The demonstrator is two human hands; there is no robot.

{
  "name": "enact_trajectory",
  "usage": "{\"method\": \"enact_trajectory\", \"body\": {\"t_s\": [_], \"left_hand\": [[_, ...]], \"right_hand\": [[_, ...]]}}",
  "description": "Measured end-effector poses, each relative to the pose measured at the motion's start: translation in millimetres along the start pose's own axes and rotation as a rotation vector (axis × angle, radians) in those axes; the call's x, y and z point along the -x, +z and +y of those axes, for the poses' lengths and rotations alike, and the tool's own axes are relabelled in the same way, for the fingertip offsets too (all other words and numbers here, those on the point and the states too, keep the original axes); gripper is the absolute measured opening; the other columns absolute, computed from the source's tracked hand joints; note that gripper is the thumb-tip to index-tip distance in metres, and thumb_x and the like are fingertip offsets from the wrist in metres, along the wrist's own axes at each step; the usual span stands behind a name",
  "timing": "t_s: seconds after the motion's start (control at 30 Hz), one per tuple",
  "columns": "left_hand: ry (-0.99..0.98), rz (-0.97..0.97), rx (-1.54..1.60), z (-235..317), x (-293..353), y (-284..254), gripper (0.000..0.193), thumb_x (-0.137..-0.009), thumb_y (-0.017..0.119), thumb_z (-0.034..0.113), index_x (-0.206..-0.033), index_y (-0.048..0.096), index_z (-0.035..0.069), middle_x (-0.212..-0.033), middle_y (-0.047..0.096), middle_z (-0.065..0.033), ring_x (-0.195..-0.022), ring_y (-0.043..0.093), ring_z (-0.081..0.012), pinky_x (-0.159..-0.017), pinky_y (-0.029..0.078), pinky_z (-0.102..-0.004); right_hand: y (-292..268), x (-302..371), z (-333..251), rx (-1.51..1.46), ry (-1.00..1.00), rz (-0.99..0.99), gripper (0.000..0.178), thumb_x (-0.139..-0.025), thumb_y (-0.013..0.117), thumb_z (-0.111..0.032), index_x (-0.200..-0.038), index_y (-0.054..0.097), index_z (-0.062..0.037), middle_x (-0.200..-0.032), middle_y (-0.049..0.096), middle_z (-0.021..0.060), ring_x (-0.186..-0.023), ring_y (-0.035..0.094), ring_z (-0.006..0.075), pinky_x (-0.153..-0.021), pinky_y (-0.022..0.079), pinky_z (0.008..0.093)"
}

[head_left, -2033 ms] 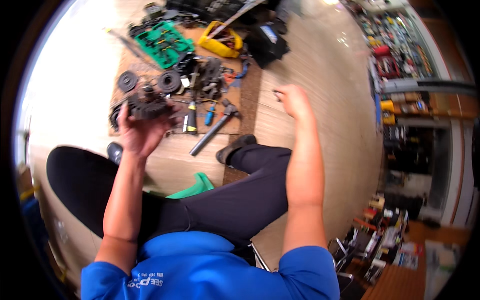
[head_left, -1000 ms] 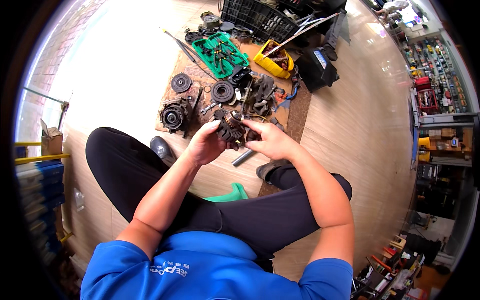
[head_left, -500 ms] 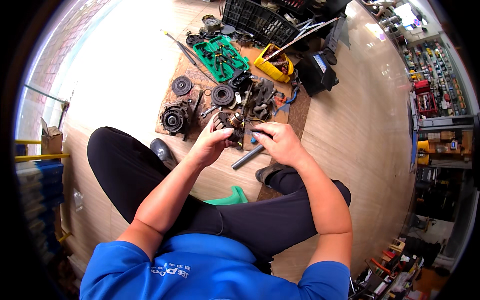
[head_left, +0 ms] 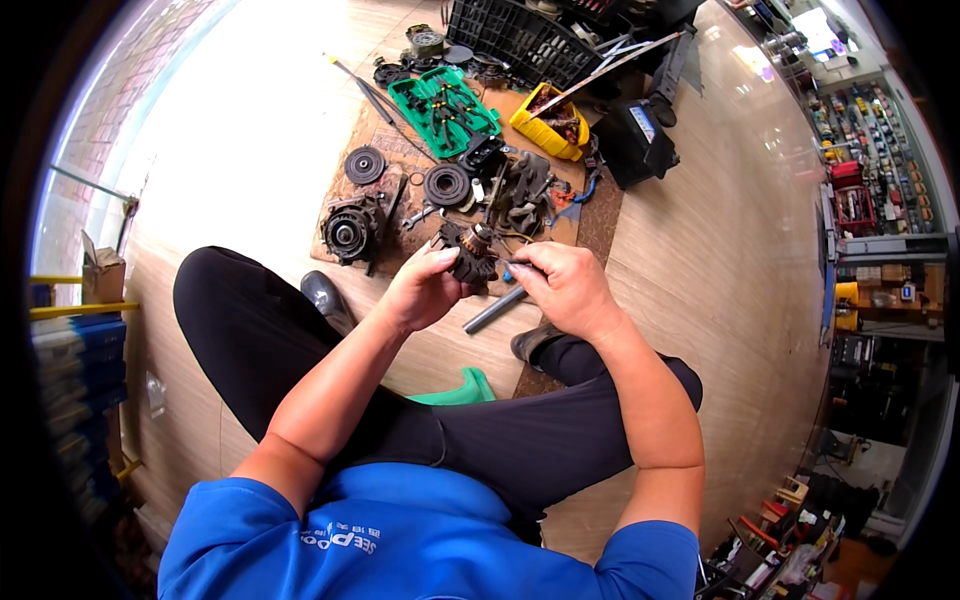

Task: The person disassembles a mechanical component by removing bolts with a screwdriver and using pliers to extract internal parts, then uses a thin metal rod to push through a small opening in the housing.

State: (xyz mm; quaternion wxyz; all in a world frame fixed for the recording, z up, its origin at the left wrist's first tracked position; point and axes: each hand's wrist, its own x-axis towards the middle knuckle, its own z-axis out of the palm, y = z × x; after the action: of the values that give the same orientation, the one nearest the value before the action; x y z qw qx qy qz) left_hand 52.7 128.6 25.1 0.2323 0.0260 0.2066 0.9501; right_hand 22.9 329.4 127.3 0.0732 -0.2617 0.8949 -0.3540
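My left hand [head_left: 420,288] is closed around a dark, ridged rotor [head_left: 473,262] with a copper-coloured end pointing away from me. Close to its right side, my right hand [head_left: 568,288] pinches a thin dark tool [head_left: 522,264], most of it hidden by the fingers. The tool's tip lies near the rotor; whether they touch I cannot tell. Below, between the hands, a grey metal tube [head_left: 496,311] lies on the floor. Beyond the left hand are a round motor-like housing [head_left: 348,236], a wrench [head_left: 417,221] and two ringed discs, one a black pulley [head_left: 446,187].
A green tool case [head_left: 432,128] with pliers lies open on the cardboard. A yellow bin [head_left: 550,122] of parts, a black box [head_left: 634,145] and a black crate [head_left: 520,45] stand farther off. Something green [head_left: 462,389] lies between my legs. Stacked blue boxes [head_left: 82,380] line the left.
The rotor has turned and tipped in my left hand, so its copper-coloured end shows more. My right hand has shifted slightly, its fingers still pinched on the tool.
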Motion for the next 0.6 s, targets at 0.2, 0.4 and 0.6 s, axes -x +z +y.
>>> {"method": "enact_trajectory", "body": {"t_s": [0.2, 0.4, 0.6], "left_hand": [[-0.070, 0.024, 0.135, -10.6, -0.6, -11.8, 0.047, -0.092, 0.056, 0.038, -0.127, 0.054, 0.006, -0.120, 0.063, -0.0119, -0.105, 0.061, -0.0231, -0.087, 0.047, -0.0375], [-0.131, -0.086, 0.251, -8.9, 1.5, -0.6, 0.058, -0.092, 0.048, 0.053, -0.129, 0.053, 0.009, -0.121, 0.062, -0.0171, -0.105, 0.061, -0.0318, -0.085, 0.048, -0.0401], [-0.186, -0.050, 0.218, -11.7, 0.3, -8.4, 0.059, -0.091, 0.047, 0.055, -0.129, 0.054, 0.011, -0.117, 0.064, -0.0158, -0.104, 0.062, -0.0308, -0.084, 0.049, -0.0410]], "right_hand": [[1.5, -1.6, 6.3, 0.004, -0.014, 0.016, 0.011, -0.084, 0.065, -0.014, -0.088, 0.067, -0.0046, -0.080, 0.065, 0.0155, -0.075, 0.064, 0.0347, -0.065, 0.051, 0.0400], [6.6, -8.3, 17.0, -0.040, -0.002, 0.019, 0.011, -0.084, 0.065, -0.013, -0.090, 0.066, -0.0037, -0.081, 0.065, 0.0161, -0.076, 0.064, 0.0350, -0.066, 0.051, 0.0394], [8.3, -14.5, 24.9, -0.037, -0.029, 0.013, 0.011, -0.084, 0.066, -0.009, -0.090, 0.068, -0.0008, -0.082, 0.067, 0.0159, -0.074, 0.067, 0.0281, -0.068, 0.052, 0.0331]]}}
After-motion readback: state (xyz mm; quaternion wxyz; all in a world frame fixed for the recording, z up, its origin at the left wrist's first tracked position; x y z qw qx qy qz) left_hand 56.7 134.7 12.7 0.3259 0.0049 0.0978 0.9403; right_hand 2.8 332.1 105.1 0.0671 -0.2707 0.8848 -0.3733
